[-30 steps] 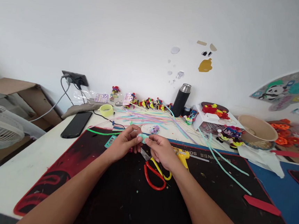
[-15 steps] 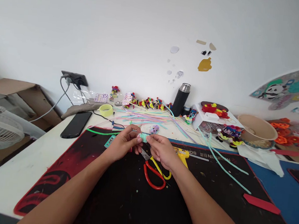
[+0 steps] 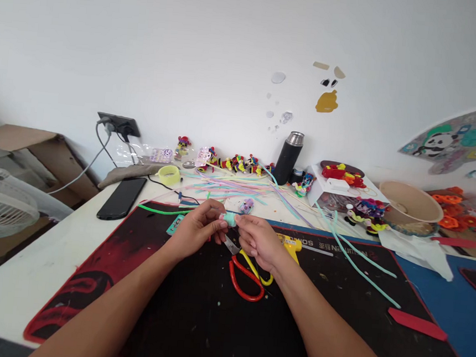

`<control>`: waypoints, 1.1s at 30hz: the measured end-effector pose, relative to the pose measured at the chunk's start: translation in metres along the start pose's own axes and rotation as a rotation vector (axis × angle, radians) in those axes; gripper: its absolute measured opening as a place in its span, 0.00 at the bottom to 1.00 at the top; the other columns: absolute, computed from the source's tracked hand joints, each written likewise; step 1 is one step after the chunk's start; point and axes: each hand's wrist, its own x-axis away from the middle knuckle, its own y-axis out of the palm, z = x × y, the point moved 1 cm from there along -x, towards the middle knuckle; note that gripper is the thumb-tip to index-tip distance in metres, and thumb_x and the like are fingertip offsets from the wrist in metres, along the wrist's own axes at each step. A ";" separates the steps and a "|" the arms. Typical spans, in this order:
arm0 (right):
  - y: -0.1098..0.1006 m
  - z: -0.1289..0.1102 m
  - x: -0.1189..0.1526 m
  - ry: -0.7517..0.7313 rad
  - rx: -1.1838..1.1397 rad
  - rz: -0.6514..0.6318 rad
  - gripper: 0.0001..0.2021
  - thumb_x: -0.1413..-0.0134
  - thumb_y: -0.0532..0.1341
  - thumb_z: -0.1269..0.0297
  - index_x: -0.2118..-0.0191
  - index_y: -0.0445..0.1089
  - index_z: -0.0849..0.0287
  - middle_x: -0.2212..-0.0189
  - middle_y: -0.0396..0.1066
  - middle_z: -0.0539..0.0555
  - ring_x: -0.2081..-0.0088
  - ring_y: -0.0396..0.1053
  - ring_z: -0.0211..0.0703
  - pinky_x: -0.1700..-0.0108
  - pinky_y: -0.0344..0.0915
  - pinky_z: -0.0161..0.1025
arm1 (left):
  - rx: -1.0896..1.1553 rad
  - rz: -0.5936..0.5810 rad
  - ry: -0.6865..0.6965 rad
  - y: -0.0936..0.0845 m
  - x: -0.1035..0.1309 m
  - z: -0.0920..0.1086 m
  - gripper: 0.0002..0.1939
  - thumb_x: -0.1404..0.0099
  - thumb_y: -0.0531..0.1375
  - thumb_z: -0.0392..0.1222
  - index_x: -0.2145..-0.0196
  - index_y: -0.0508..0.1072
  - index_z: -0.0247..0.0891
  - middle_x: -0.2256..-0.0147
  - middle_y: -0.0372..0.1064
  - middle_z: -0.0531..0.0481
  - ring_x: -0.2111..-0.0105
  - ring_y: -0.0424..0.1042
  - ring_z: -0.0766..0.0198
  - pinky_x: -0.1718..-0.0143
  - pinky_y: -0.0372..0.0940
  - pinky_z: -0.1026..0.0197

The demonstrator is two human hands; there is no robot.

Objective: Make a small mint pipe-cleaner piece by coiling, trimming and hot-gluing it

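Between my two hands is a small mint-green fuzzy coil (image 3: pixel 230 218), which looks like wound pipe cleaner. My left hand (image 3: pixel 202 223) pinches its left end, where a bit of pale pink shows. The fingers of my right hand (image 3: pixel 260 238) close on its right end. Just below them lie scissors (image 3: pixel 247 279) with one red and one yellow handle, their blades partly under my fingers. A yellow glue gun (image 3: pixel 292 246) rests behind my right wrist, partly hidden. Beyond my hands sits a small lilac fuzzy figure (image 3: pixel 246 205).
Loose pastel pipe cleaners (image 3: pixel 229 186) spread along the back of the table. A black thermos (image 3: pixel 288 158) stands by the wall beside a white box (image 3: pixel 320 194). At left are a phone (image 3: pixel 121 198) and a yellow tape roll (image 3: pixel 169 175). A red strip (image 3: pixel 417 324) lies at right on the dark mat (image 3: pixel 208 331).
My right fingers have shifted very slightly to the right along the mint-green coil. My left hand keeps its pinch, and the other things stay put.
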 end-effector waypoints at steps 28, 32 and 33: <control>0.002 0.014 -0.004 0.007 0.070 0.028 0.29 0.42 0.65 0.36 0.73 0.71 0.61 0.91 0.48 0.39 0.90 0.45 0.29 0.85 0.40 0.31 | -0.063 0.233 -0.066 0.004 -0.004 -0.009 0.21 0.41 0.72 0.60 0.68 0.73 0.40 0.76 0.76 0.52 0.74 0.77 0.58 0.70 0.72 0.58; 0.001 0.015 -0.004 -0.018 0.162 0.033 0.30 0.38 0.61 0.34 0.72 0.71 0.60 0.91 0.51 0.40 0.90 0.47 0.29 0.84 0.43 0.32 | -0.057 0.249 -0.074 0.004 -0.004 -0.007 0.24 0.42 0.72 0.63 0.69 0.74 0.39 0.77 0.77 0.51 0.75 0.78 0.58 0.70 0.72 0.57; 0.000 0.014 -0.004 -0.027 0.201 0.043 0.30 0.38 0.60 0.34 0.72 0.71 0.59 0.90 0.53 0.41 0.90 0.49 0.30 0.85 0.44 0.32 | -0.054 0.261 -0.072 0.004 -0.005 -0.006 0.24 0.43 0.72 0.63 0.69 0.74 0.39 0.77 0.77 0.51 0.75 0.77 0.58 0.71 0.72 0.58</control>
